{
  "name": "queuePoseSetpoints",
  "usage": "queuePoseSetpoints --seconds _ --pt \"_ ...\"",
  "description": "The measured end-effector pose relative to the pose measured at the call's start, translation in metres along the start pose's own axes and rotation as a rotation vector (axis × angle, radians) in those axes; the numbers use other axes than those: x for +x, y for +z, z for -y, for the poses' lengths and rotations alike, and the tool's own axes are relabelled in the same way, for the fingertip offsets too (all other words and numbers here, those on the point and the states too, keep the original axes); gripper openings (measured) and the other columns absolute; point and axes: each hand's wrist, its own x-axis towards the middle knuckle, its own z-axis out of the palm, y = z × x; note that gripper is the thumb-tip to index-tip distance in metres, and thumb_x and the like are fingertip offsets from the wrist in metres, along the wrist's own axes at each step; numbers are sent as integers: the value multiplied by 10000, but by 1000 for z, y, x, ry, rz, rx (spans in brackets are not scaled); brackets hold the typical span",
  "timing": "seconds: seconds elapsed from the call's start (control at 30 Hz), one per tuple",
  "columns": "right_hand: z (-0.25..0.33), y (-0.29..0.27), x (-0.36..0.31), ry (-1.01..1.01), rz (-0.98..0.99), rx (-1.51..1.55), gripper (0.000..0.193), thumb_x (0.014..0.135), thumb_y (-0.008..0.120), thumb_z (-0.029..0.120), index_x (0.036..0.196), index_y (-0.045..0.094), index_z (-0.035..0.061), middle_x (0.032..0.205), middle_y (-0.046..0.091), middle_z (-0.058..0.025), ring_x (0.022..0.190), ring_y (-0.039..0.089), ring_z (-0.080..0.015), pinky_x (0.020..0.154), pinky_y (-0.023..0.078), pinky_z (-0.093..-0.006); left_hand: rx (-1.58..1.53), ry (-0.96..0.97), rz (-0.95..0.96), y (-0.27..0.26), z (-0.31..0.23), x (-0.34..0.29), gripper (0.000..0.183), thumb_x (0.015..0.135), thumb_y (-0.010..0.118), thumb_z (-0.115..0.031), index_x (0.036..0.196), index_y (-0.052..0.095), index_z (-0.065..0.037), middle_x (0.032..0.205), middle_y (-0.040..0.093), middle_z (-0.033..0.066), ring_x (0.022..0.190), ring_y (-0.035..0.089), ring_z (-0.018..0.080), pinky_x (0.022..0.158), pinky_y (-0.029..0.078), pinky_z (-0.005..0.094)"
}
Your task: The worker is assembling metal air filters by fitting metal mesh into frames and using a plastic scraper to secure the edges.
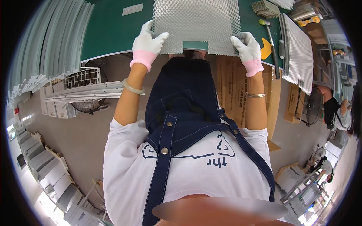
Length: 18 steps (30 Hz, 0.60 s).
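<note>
In the head view, the mesh panel (198, 22) lies flat on the green desk (113, 34), straight in front of the person, its near edge reaching the desk's front edge; a rectangular notch in that near edge faces the person, perhaps turned so for easy viewing.

The left hand (146, 44), in a white glove with a pink cuff, is at the panel's left edge, index finger raised and apart from the thumb, which lies over the mesh; the right hand (247, 47), gloved alike, is at the panel's right edge, fingers bent and thumb toward the mesh; whether either hand's fingers grasp the panel or merely rest against it cannot be told; this spacing on opposite sides would probably keep the sheet square and steady, and the gloves likely guard against its cut edges.

To the right of the panel lie a hammer (274, 52), a yellow flat piece (266, 48) and a grey-handled tool (281, 49), seemingly kept within the right hand's reach; beyond them is a stack of mesh sheets (298, 52); far left of the panel, long pale strips (52, 41) lie side by side, presumably aligned for tidy storage.
</note>
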Motion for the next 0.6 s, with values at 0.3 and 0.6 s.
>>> queuePoseSetpoints --seconds 0.3,0.6 --pt "-19 7 9 -11 14 -132 397 763 644 301 985 569 -19 754 597 -73 653 546 -132 637 461 -258 314 -116 91 2 -12 1 617 734 612 -420 1230 451 -91 1071 600 152 975 582 307 842 453 363" --pt "-27 8 12 -25 21 -209 423 768 629 312 1020 560 -21 786 608 -91 685 563 -157 680 464 -272 341 -101 93 5 -10 -3 615 740 599 -437 1224 456 -85 1084 595 148 980 577 310 847 448 369"
